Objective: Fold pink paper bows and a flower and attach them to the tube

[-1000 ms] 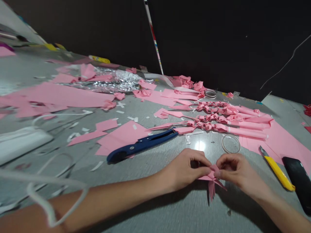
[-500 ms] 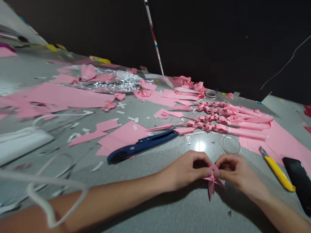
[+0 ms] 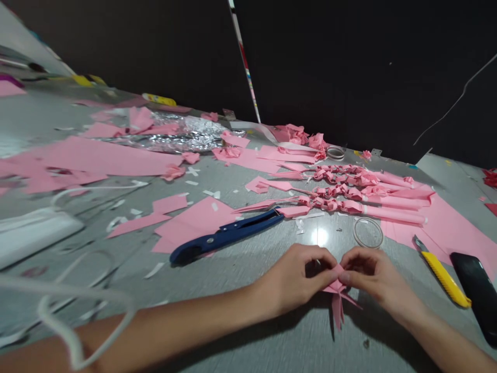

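1. Two bare hands meet at the near centre of the grey table [image 3: 240,331]. The left hand [image 3: 298,274] and the right hand [image 3: 373,277] are drawn together, fingertips facing, and both are pinched on one small folded pink paper piece [image 3: 337,292].
2. Position of the piece: it sits directly between the two hands, at or just above the table surface; contact with the table cannot be confirmed.
3. Long axis: the pinched head lies at the fingertips, and narrow pointed tails run from it toward the wearer, roughly square to the line joining the hands. One tail splays to the right.
4. Reach: neither hand is nearer. Both grip the head of the piece from opposite sides, left from the left, right from the right. The tails hang free of both grips.
5. Items beyond the hands:
   - blue-handled cutter [image 3: 227,235], lying flat up and left of the left hand, long axis slanting toward upper right;
   - clear tape ring [image 3: 368,233], just beyond the right hand;
   - three long pink twisted paper rods [image 3: 349,191], lying side by side further back.
6. Items to the right of the right hand:
   - yellow utility knife [image 3: 442,272], blade end pointing away;
   - black phone [image 3: 476,285], just beside the knife at the frame edge.
7. Pink paper offcuts [image 3: 97,158] and crumpled silver foil [image 3: 182,134] cover the far left of the table.
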A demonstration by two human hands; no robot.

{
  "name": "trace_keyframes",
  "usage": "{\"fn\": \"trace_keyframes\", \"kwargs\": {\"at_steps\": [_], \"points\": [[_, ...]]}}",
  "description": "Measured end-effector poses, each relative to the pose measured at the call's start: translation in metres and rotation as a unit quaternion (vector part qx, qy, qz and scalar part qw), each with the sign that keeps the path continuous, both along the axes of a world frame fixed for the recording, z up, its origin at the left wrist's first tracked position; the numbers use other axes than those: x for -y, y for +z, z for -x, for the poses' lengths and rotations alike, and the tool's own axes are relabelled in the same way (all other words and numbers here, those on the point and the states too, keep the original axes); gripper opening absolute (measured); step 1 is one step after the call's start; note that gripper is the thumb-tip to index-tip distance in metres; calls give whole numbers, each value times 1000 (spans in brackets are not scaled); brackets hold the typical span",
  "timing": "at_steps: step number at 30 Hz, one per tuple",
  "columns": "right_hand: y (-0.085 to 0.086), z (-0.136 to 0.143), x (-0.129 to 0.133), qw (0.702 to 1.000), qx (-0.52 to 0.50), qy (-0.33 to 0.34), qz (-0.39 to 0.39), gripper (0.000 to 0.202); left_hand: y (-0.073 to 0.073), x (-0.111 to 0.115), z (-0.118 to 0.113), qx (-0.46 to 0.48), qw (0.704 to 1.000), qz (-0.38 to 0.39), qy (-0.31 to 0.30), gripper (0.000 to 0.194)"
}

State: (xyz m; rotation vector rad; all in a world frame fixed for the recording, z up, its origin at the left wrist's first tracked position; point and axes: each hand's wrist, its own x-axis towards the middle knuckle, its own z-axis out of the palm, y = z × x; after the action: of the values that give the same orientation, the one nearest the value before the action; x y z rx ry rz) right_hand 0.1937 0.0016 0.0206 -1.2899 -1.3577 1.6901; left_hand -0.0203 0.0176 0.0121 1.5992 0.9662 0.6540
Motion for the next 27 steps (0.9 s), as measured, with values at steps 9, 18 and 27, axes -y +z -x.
{"fn": "trace_keyframes", "kwargs": {"at_steps": [9,18,27], "points": [[-4,2,4,998,51,4,-39,18,-10,10,1,-31,991,-124,23,16],[-6,-6,-1,998,-52,-44,-2,38,1,1,2,41,996,-39,63,20],[-2,0,2,999,0,-37,-39,30,3,5,0,41,998,-32,32,20]]}}
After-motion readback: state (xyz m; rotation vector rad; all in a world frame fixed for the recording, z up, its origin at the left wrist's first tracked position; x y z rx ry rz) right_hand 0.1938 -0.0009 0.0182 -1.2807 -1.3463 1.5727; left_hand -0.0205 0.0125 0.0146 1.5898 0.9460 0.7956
